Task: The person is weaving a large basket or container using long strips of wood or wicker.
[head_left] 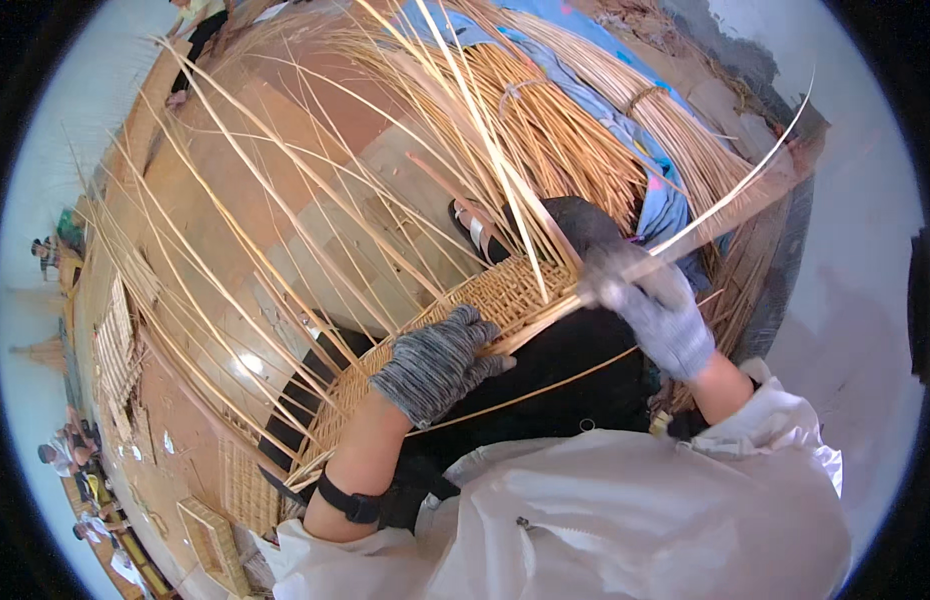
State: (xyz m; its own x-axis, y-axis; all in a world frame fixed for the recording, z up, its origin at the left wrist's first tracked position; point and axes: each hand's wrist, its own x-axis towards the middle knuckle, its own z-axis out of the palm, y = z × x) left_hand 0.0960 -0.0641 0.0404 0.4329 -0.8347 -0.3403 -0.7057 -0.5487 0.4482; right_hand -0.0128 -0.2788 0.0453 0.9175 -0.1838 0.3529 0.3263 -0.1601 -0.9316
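Note:
Across my lap lies a wicker panel (490, 295), closely woven, with long pale canes (280, 195) standing out from its far edge. My left hand (435, 365), in a dark grey knitted glove, is closed over the weave, thumb along the near edge. At the panel's right end is my right hand (660, 315) in a light grey glove. Its fingers are smeared by motion, so their grip is unclear. A long thin cane (745, 185) rises from beside them toward the upper right, above a blurred pale streak. One loose strand (535, 393) runs beneath both hands.
Beyond the panel, tied bundles of canes (545, 120) rest on blue cloth (665, 200). A sandalled foot (475, 225) shows past the weave. Woven pieces (213, 545) lie on the floor at lower left. Several people (70, 450) sit along the far left; another person (197, 30) is at top left.

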